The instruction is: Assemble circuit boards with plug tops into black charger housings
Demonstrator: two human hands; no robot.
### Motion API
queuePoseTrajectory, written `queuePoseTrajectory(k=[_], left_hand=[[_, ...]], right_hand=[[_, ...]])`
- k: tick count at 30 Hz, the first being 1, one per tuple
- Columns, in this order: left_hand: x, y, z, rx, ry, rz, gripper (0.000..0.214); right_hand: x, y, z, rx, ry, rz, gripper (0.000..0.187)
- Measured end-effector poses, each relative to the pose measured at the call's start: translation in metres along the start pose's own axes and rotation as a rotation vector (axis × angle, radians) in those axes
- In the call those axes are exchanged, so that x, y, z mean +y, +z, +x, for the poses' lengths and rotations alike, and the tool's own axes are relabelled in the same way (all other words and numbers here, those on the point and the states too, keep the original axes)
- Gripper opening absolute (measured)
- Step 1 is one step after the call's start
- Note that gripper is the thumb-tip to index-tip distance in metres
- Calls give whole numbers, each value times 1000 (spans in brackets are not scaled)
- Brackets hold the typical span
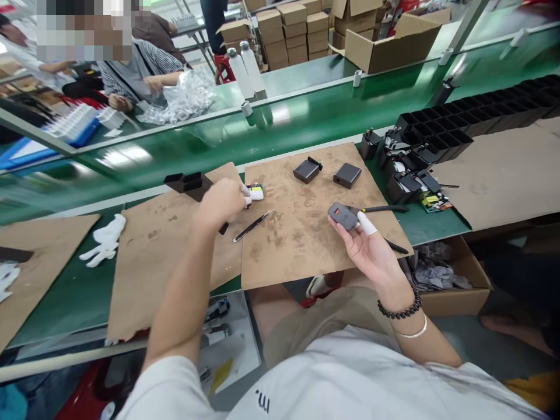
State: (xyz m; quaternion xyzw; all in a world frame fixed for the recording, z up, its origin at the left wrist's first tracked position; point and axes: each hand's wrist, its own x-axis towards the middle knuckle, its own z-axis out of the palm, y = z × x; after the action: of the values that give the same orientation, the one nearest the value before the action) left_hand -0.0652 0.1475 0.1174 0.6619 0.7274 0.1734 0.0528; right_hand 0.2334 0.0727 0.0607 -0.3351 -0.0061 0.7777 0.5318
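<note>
My left hand [223, 202] is curled over the gap between two brown cardboard sheets, its white-capped fingers pinched on a small circuit board [255, 191] with green and yellow parts. My right hand [365, 245] is palm up above the front right of the middle cardboard sheet [301, 245], holding a dark grey charger body [343, 215] with a white-capped thumb on it. A black tweezer-like tool [251, 226] lies on the cardboard between my hands. Two more dark charger bodies [307, 170] [347, 174] lie farther back.
A black holder block [189, 183] stands behind my left hand. Black trays with charger parts [441, 140] fill the right. A white glove [105, 240] lies at left. Beyond the green conveyor belt [280, 125] are cardboard boxes and a seated person handling plastic bags [179, 99].
</note>
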Motion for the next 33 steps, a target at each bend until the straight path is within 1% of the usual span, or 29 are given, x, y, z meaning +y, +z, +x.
queuePoseTrajectory(k=[1,2,3,4,5,6,7,8,10,12,14,17,19,21,23,26,28,30,32,33], left_hand=[[9,3,-25,-12,17,-32,25],[21,9,-49,-11,51,-76,30],[34,16,-71,-7,90,-128,42],[48,24,-90,-16,147,-213,58],[61,32,-106,-49,228,-414,77],[74,40,-118,-74,260,-584,89],[84,47,-126,-79,240,-703,89],[91,52,-132,-72,199,-795,85],[99,56,-137,-38,99,-882,75],[100,51,-139,5,50,-908,71],[99,43,-142,29,47,-930,67],[98,35,-148,-2,46,-1041,60],[98,37,-151,-31,22,-1172,60],[96,43,-154,-61,-33,-1340,62],[90,51,-156,-90,-105,-1514,65],[78,59,-157,-111,-195,-1679,68],[69,61,-158,-118,-223,-1682,70],[62,61,-159,-147,-235,-1636,71],[57,61,-162,-172,-257,-1619,69],[56,62,-163,-180,-287,-1644,65]], right_hand=[[3,3,-5,-3,13,26,37],[8,5,-9,-14,16,37,36],[14,7,-12,-31,9,35,32],[20,8,-16,-52,-5,21,27],[27,8,-19,-76,-26,-6,21],[33,8,-23,-100,-55,-41,16],[39,8,-28,-121,-91,-77,14],[44,8,-32,-139,-129,-109,16],[49,7,-39,-165,-173,-162,22],[50,6,-41,-171,-164,-200,26],[49,4,-38,-157,-131,-230,32],[51,0,-26,-96,-154,-246,32],[55,-3,-19,-79,-208,-262,29],[57,-5,-16,-124,-235,-317,26],[53,-5,-16,-188,-225,-379,26],[35,0,-20,-313,-145,-527,33],[19,6,-22,-402,-69,-689,41],[7,13,-24,-443,-19,-835,45],[1,18,-25,-471,-19,-951,37],[1,20,-25,-487,-54,-1003,33]])
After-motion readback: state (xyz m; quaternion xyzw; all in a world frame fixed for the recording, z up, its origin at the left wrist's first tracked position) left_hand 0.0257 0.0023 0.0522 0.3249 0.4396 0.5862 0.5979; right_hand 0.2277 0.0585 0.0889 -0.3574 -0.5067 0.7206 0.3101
